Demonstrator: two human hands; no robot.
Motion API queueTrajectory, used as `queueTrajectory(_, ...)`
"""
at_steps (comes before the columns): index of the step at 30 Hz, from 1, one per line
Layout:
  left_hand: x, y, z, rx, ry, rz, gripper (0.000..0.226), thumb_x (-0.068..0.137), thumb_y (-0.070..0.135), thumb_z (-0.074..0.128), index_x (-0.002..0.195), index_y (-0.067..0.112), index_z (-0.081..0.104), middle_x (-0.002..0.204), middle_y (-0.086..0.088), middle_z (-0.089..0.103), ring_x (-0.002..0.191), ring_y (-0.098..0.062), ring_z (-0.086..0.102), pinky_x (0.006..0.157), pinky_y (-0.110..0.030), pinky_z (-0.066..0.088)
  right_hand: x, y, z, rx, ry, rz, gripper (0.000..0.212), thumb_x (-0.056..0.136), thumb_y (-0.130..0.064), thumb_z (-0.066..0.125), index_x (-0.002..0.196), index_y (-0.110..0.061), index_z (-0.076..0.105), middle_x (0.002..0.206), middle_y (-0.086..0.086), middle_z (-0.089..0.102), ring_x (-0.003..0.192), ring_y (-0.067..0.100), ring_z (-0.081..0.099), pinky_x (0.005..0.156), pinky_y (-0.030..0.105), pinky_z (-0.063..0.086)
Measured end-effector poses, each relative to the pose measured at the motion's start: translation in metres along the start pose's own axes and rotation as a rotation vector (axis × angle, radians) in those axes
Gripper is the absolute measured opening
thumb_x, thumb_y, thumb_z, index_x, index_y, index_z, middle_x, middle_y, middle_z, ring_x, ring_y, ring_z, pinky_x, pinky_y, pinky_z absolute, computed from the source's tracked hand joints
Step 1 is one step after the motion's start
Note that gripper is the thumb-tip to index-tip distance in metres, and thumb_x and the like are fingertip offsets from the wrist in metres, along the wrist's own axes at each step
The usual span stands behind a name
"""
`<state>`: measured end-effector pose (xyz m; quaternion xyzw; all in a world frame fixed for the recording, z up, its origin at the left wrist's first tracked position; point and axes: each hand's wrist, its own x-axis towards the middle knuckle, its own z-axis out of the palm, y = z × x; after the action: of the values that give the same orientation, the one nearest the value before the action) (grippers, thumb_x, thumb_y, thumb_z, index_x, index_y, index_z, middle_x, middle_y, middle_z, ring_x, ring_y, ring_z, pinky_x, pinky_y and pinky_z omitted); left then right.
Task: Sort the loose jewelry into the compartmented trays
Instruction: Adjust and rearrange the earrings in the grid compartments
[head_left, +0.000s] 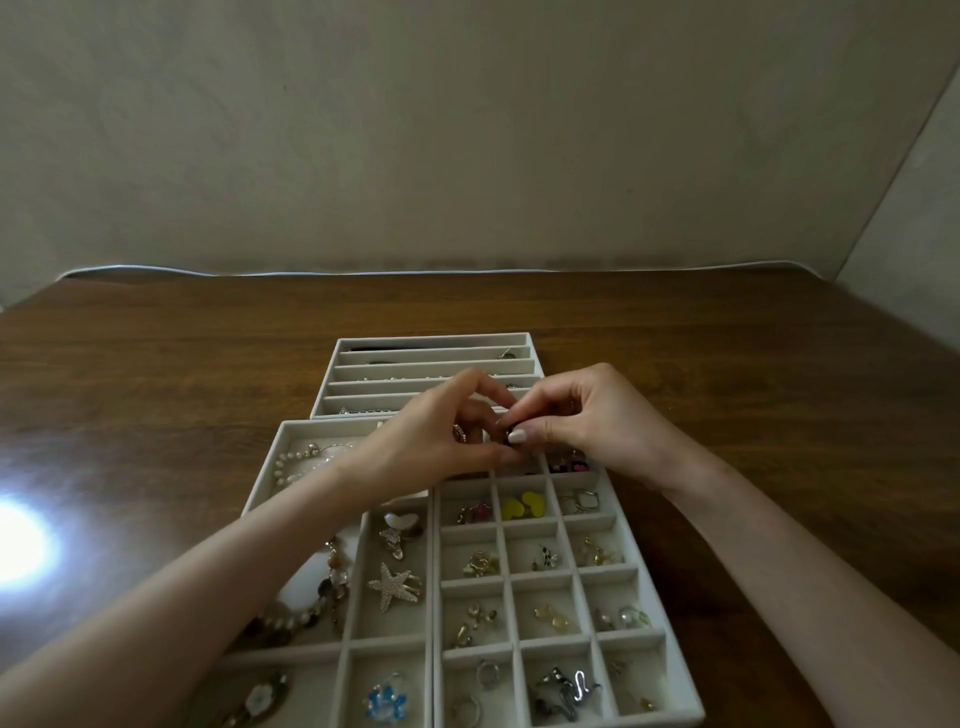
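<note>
Both your hands pinch one small dark piece (505, 432) between them: your left hand (441, 436) curls thumb and forefinger round it from one side, and your right hand (597, 426) grips it from the other, pale thumbnail on top. It is too small to tell what kind of jewelry it is. You hold it in the air above the spot where the three trays meet.

Nearest you on the right is the grid tray (618, 519), its small squares holding earrings and rings, a yellow pair (523, 505) among them. Touching its left side is the wide tray (260, 483), with a pearl necklace (291, 462) in its far section, a starfish brooch (395, 584) in a middle one and a blue flower (384, 699) in a near one. Beyond both lies the slotted tray (431, 340), with chains in its long rows.

All three sit on a dark brown wooden table (727, 364). A bright glare (21, 540) shines off its left part. A pale strip (363, 272) runs along its far edge, and a plain beige wall (467, 130) rises behind it, meeting a second wall at the right.
</note>
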<state>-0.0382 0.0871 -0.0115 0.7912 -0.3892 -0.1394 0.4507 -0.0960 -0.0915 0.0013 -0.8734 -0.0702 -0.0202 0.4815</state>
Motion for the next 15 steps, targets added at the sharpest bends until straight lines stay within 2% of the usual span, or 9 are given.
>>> queueTrajectory(2, 0.0004, -0.0004, 0.0025, 0.039, 0.048, 0.027, 0.032, 0.079, 0.018, 0.072, 0.105, 0.018, 0.054, 0.083, 0.001, 0.071, 0.058, 0.001, 0.054, 0.057, -0.014, 0.043, 0.0001, -0.0011, 0.0008, -0.008, -0.005, 0.003, 0.012, 0.081, -0.007, 0.069, 0.089, -0.015, 0.073, 0.092, -0.005, 0.071, 0.089, 0.003, 0.066, 0.080, 0.023, 0.054)
queueTrajectory(7, 0.0019, -0.0031, 0.0003, 0.072, 0.109, 0.023, 0.024, 0.077, 0.012, 0.073, 0.097, 0.015, 0.059, 0.078, 0.003, 0.071, 0.069, -0.005, 0.066, 0.066, -0.022, 0.054, -0.0011, -0.0029, 0.0012, -0.010, 0.017, 0.013, 0.012, 0.081, -0.005, 0.069, 0.085, -0.017, 0.070, 0.086, -0.004, 0.070, 0.081, 0.004, 0.067, 0.070, 0.017, 0.054)
queueTrajectory(12, 0.0018, -0.0045, 0.0018, 0.152, 0.131, 0.039, 0.018, 0.074, 0.013, 0.077, 0.084, 0.017, 0.062, 0.077, 0.005, 0.069, 0.066, 0.003, 0.062, 0.058, -0.011, 0.045, -0.0013, -0.0033, 0.0018, -0.099, 0.028, 0.028, 0.013, 0.076, -0.008, 0.075, 0.079, -0.020, 0.070, 0.079, -0.005, 0.069, 0.075, 0.001, 0.066, 0.066, 0.013, 0.051)
queueTrajectory(15, 0.0022, -0.0054, 0.0035, 0.242, 0.122, 0.081, 0.015, 0.075, 0.015, 0.076, 0.082, 0.019, 0.064, 0.076, 0.008, 0.067, 0.067, 0.000, 0.060, 0.059, -0.015, 0.047, -0.0023, -0.0036, 0.0015, -0.194, 0.024, 0.029, 0.012, 0.074, -0.011, 0.078, 0.080, -0.020, 0.073, 0.078, -0.008, 0.070, 0.076, -0.002, 0.064, 0.068, 0.011, 0.051)
